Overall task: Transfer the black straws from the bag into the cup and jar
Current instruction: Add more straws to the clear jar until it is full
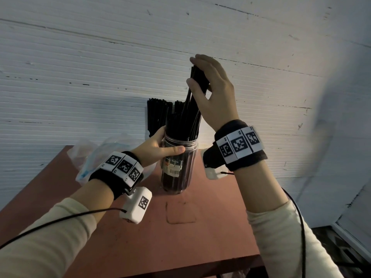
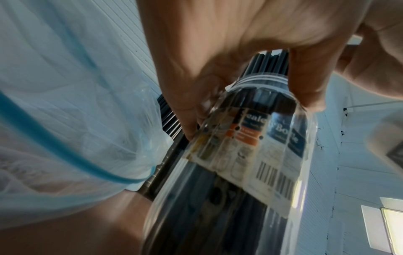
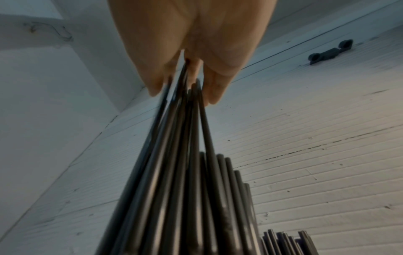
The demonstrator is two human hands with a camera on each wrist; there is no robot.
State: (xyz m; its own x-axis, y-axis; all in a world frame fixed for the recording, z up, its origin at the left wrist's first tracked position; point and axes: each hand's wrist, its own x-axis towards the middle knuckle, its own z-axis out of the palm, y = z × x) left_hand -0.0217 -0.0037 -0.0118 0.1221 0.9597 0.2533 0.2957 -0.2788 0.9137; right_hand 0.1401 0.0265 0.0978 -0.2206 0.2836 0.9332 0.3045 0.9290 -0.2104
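Note:
A clear plastic jar (image 1: 178,169) (image 2: 261,155) with a printed label stands on the red-brown table (image 1: 180,233), packed with black straws. My left hand (image 1: 158,146) (image 2: 229,82) grips it just below the rim. My right hand (image 1: 210,91) (image 3: 187,57) is raised above the jar and pinches the top of a bundle of black straws (image 1: 192,101) (image 3: 174,172); their lower ends reach down into the jar. Behind the jar a cup (image 1: 147,125), mostly hidden, holds more black straws (image 1: 157,113) (image 3: 285,241).
A crumpled clear plastic bag with a blue strip (image 1: 90,155) (image 2: 72,120) lies on the table left of the jar, next to my left wrist. A white ribbed wall (image 1: 100,67) rises right behind the table. The table's right edge drops to a dark floor (image 1: 341,247).

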